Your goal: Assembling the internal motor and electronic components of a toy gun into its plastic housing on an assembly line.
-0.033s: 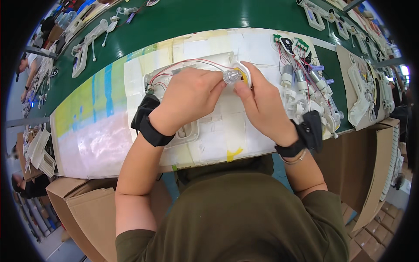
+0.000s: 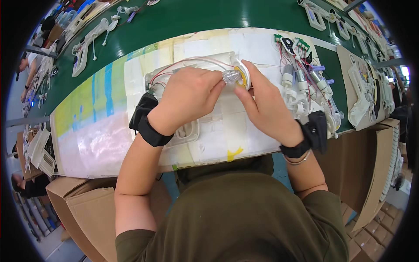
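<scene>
My left hand (image 2: 187,98) pinches a small clear plastic piece (image 2: 230,76) between thumb and fingers. My right hand (image 2: 264,105) grips a white round part with a yellow ring (image 2: 242,73) right beside that piece; the two touch. Both hands hover over a white plastic housing (image 2: 187,131) that lies on the taped white work mat (image 2: 96,144). Thin red and white wires (image 2: 183,63) loop from the housing toward the round part. Each wrist wears a black band.
A pile of small motors and wired parts (image 2: 301,83) lies to the right of my hands. A green belt (image 2: 196,17) behind the mat carries white plastic housings (image 2: 87,43). Cardboard boxes stand at lower left (image 2: 83,209) and right (image 2: 375,174). Another person (image 2: 26,65) works far left.
</scene>
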The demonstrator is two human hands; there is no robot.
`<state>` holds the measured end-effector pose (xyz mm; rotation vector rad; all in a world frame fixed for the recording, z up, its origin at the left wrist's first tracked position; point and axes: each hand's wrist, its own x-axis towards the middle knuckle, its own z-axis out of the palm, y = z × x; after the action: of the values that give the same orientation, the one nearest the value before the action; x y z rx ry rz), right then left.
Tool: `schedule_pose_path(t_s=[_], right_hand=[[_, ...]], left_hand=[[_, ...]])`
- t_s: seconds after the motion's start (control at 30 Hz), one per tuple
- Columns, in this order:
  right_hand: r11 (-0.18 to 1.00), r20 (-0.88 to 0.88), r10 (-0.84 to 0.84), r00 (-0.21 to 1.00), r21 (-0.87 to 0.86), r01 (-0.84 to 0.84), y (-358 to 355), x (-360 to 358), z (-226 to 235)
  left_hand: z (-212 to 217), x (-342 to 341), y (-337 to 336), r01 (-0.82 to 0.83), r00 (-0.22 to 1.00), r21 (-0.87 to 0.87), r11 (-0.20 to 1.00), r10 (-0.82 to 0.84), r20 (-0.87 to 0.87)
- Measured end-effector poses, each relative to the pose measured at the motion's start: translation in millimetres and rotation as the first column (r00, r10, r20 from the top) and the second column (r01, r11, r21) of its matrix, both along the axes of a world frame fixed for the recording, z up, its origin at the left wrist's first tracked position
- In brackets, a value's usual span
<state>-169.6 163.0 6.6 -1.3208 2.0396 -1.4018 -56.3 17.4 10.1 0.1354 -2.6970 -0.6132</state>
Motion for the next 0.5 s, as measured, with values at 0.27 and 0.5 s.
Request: schedule_pose_path(t_s=[0.27,0.5], right_hand=[[0.989,-0.143,0.123,0.982,-0.066,-0.133,-16.2,-13.6,-8.6],[0.991,-0.291,0.036,0.956,-0.112,-0.071,-38.1,-10.3,-6.8]], left_hand=[[3.2,0.8,-3.1,-0.009,1.0,0.138,0.99,0.013,-0.027],[0.1,3.2,-3.6,-0.118,0.993,0.063,0.991,0.118,0.005]])
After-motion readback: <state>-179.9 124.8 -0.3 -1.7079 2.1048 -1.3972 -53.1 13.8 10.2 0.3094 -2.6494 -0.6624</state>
